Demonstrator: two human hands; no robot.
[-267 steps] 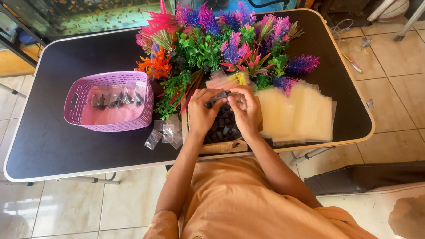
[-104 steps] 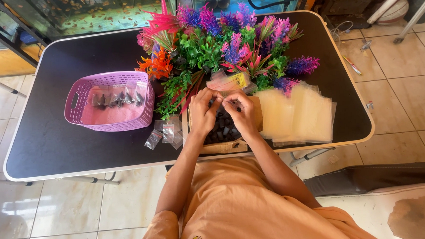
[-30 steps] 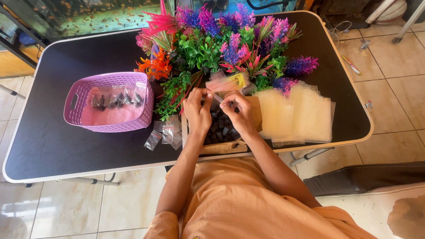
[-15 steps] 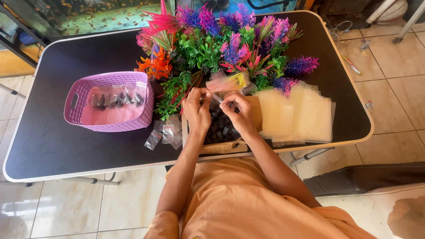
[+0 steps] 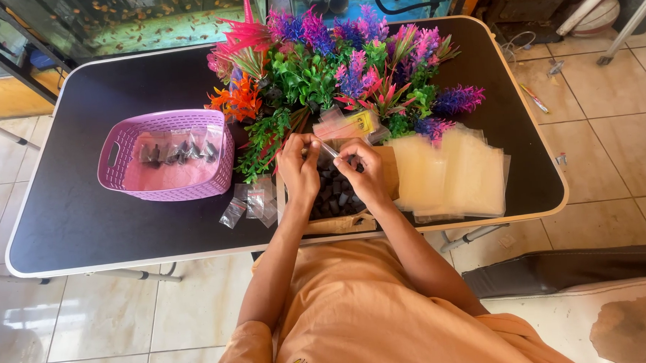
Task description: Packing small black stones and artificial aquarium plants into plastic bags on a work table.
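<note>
My left hand (image 5: 298, 168) and my right hand (image 5: 364, 171) meet over a shallow cardboard box (image 5: 388, 173) of small black pieces (image 5: 332, 199). Between the fingertips of both hands is a small clear plastic bag (image 5: 327, 150). Whether anything is inside the bag is too small to tell. A pile of colourful artificial plants (image 5: 333, 66) lies just beyond the hands.
A pink basket (image 5: 167, 191) with several filled little bags stands at the left on the black table (image 5: 81, 218). Loose small bags (image 5: 251, 204) lie beside the box. A stack of larger clear bags (image 5: 451, 173) lies at the right. Fish tanks stand behind the table.
My hands have stayed over the box, only the fingers shifting on the small bag. Nothing else has moved.
</note>
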